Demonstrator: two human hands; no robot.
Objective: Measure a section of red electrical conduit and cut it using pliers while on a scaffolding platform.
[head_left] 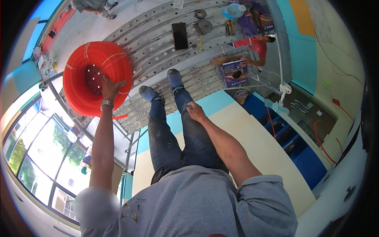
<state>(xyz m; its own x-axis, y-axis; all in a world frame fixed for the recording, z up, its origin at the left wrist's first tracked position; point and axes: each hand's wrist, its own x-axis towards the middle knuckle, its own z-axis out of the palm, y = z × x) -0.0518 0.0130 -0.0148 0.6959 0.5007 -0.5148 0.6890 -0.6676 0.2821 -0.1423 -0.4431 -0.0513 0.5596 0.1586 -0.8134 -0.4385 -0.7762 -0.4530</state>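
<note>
A large coil of orange-red flexible tubing (118, 63), tied in places with pale bands, stands at the left edge of the metal scaffold deck. My left hand (111, 89), with a watch at the wrist, grips the coil's inner rim, fingers hooked toward the hole and thumb lying over the turns. One loose tube end sticks out below the coil. Over my right trouser leg my right hand (196, 112) is closed with its fingers curled; what they hold, if anything, is hidden. My feet, in blue shoes (148, 93), rest on the deck.
On the perforated deck (158, 59) lie a black phone (180, 36), a tape roll (200, 14), a grey tool (204, 27), pliers (229, 28) and a blue water jug (233, 11). Another person (256, 49) is beside a printed box (234, 75) at right. Scaffold rails border the deck.
</note>
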